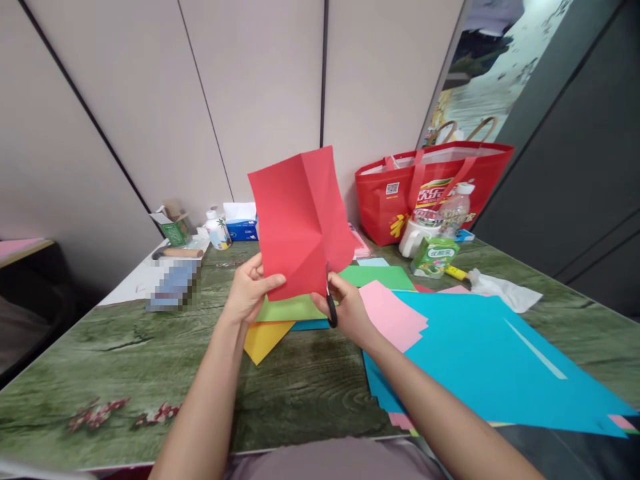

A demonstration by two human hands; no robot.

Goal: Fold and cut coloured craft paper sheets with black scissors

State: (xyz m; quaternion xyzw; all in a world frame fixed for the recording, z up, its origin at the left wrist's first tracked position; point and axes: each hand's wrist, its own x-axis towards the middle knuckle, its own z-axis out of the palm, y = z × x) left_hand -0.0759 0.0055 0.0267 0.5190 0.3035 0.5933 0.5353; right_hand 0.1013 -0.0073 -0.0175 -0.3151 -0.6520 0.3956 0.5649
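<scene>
A creased sheet of red paper (295, 220) is held up above the table, its right edge partly curved. My left hand (250, 288) grips its lower left corner, thumb in front and fingers behind. At the lower right edge, my right hand (347, 308) is closed around a pair of scissors (331, 308) with a black handle. The scissors' blades point upward by the sheet's edge; how far they are apart I cannot tell. Beneath the red sheet lie green paper (285, 309), yellow paper (267, 340) and a strip of blue.
Large blue sheets (475, 360) and pink paper (393, 313) cover the table's right side. Behind them stand a green carton (434, 257), a white mug (414, 239), a clear bottle (456, 210) and a red bag (385, 207). Left are a hammer (180, 253), white bottle (218, 231) and tissue pack (241, 229).
</scene>
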